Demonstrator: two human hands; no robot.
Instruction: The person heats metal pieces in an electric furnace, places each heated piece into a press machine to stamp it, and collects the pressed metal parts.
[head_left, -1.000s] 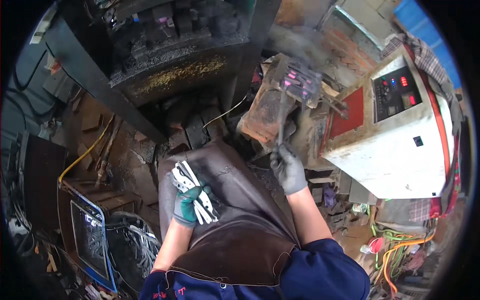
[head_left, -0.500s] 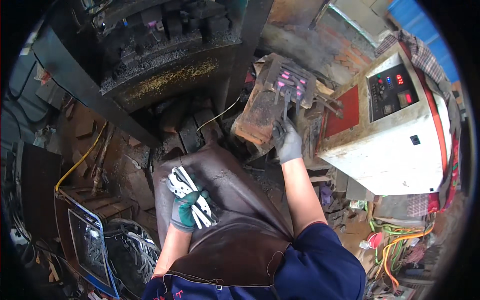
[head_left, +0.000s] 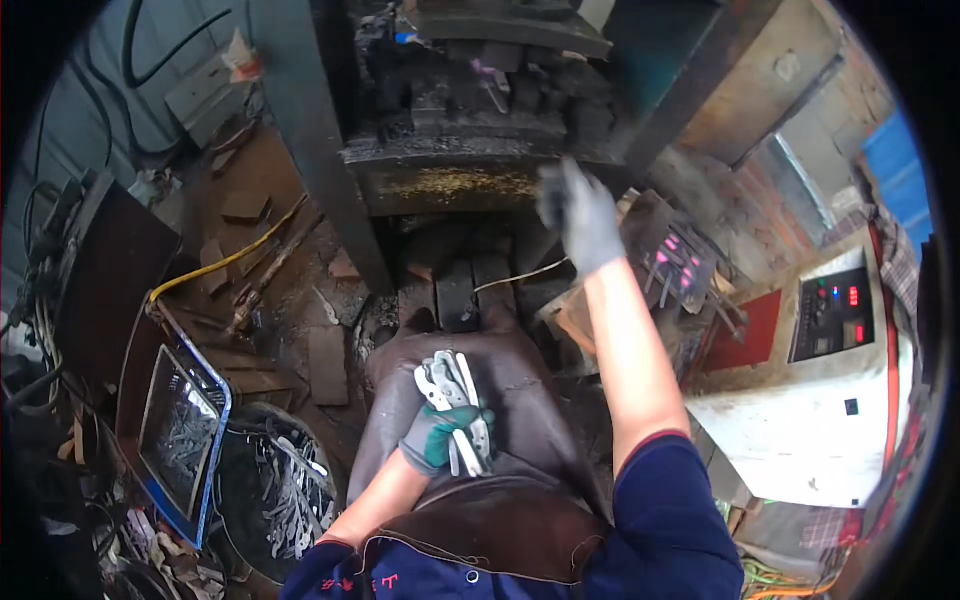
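Observation:
My left hand [head_left: 447, 432], in a green and grey glove, is closed around a bundle of flat silvery metal pieces [head_left: 450, 385] with holes in them, held over my brown apron. My right hand [head_left: 585, 218], in a grey glove with dark fingertips, is raised in front of the dark press [head_left: 590, 170]. Motion smears its fingers, so anything in them cannot be made out. Right of my right forearm, metal pieces with glowing pink parts [head_left: 678, 258] lie on a blackened block. Inside the press, a pinkish-purple piece [head_left: 490, 72] shows among dark blocks.
At the right stands a white control cabinet [head_left: 800, 430] with a lit panel. Left, a blue-edged frame [head_left: 215, 440] stands beside a round container [head_left: 325, 470] with many metal pieces. A yellow hose [head_left: 225, 262] crosses the left floor. The press's upright post [head_left: 335, 150] rises ahead.
My right hand has moved up and left, from the glowing pieces to the front of the press. The view has turned left. My left hand still grips the metal pieces.

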